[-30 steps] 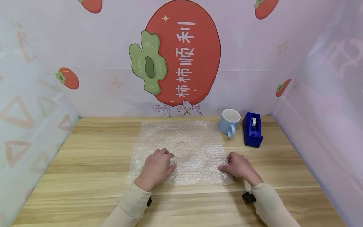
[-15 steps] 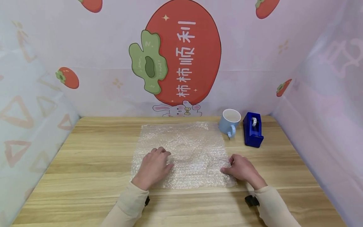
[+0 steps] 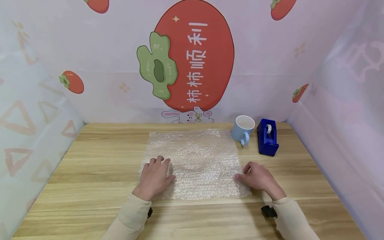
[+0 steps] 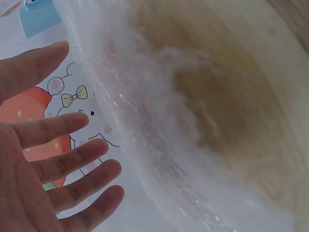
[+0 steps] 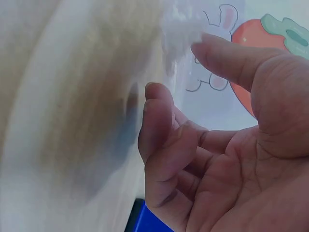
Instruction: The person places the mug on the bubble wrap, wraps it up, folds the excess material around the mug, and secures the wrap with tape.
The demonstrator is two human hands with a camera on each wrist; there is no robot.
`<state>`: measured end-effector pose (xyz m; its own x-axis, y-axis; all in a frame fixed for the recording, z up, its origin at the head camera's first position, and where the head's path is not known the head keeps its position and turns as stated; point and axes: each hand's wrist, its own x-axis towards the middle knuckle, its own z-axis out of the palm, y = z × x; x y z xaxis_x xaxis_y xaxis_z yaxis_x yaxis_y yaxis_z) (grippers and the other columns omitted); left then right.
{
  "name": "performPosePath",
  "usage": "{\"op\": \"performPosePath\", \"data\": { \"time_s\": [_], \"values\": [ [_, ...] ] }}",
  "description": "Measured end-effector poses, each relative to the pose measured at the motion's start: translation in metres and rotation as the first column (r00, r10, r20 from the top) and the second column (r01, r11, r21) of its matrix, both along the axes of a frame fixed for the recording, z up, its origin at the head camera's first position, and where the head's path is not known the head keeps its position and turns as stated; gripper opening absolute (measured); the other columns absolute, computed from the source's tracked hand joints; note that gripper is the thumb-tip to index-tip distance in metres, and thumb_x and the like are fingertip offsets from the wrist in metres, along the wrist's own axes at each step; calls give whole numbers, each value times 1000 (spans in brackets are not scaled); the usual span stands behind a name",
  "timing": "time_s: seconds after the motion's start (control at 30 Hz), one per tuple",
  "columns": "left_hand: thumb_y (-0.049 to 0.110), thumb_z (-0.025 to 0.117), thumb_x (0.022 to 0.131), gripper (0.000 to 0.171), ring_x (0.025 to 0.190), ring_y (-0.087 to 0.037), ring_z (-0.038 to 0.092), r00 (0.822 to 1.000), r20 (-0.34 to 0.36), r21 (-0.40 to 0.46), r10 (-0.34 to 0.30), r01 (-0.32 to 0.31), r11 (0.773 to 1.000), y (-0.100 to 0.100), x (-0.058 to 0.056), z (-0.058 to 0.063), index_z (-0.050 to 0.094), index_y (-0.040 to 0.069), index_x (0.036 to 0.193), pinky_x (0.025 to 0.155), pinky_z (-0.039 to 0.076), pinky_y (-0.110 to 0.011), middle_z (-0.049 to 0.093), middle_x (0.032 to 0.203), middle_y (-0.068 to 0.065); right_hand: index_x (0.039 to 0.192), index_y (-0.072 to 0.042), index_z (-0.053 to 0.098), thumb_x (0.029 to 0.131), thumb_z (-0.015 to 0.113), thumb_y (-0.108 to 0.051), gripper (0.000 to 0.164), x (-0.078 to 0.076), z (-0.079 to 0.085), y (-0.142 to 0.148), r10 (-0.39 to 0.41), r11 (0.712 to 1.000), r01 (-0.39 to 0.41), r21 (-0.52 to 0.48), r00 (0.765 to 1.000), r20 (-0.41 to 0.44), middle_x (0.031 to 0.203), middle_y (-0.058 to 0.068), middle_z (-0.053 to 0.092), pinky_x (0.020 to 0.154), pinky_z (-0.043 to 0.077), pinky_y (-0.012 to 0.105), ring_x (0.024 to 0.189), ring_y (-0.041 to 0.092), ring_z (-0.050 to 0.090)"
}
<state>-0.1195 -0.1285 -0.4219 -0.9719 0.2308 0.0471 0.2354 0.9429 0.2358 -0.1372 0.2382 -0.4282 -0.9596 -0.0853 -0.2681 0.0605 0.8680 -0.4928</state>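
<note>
A clear sheet of bubble wrap (image 3: 198, 166) lies spread on the wooden table in front of me. Over its near left part is my left hand (image 3: 154, 178), palm down with the fingers spread apart; the left wrist view shows nothing between those fingers (image 4: 72, 165). My right hand (image 3: 259, 178) is at the sheet's right edge, close to the near corner. Its fingers bend loosely, and in the right wrist view the thumb (image 5: 231, 58) stands apart from them, with its tip against the wrap's edge in that view.
Behind the sheet's far right corner stands a light blue mug (image 3: 238, 131), handle toward me. To its right sits a blue tape dispenser (image 3: 267, 145) with a roll in it. A printed backdrop (image 3: 114, 106) rises along the table's far edge (image 3: 120, 124).
The bubble wrap has slid slightly toward me and to the right. My left hand has moved left across it, while the right has shifted a little to the right.
</note>
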Motion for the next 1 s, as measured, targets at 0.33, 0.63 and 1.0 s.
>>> {"op": "performPosePath", "data": {
  "time_s": [0.33,0.63,1.0],
  "values": [
    [38,80,84,66,124,-48,51,997,82,-22,-2,4,1000,-14,3,0,59,2,136,95,45,-64,53,138,-25,109,5,61,93,71,-45,54,-14,7,12,-72,995,63,-79,990,-123,93,14,67,66,51,39,78,24,62],
    [37,84,82,62,122,-46,53,993,117,-8,-16,17,1000,-18,2,-5,63,1,129,92,49,-63,56,134,-24,125,9,57,98,65,-43,60,-38,16,16,-180,976,136,-170,941,-285,116,28,64,83,53,52,103,41,63],
    [34,84,82,62,123,-45,52,991,131,19,-22,19,1000,-17,1,-6,63,0,129,95,49,-60,53,136,-26,145,8,40,101,57,-47,73,-66,20,7,-296,902,235,-362,947,-122,134,28,53,76,59,37,95,36,72]
  ]
}}
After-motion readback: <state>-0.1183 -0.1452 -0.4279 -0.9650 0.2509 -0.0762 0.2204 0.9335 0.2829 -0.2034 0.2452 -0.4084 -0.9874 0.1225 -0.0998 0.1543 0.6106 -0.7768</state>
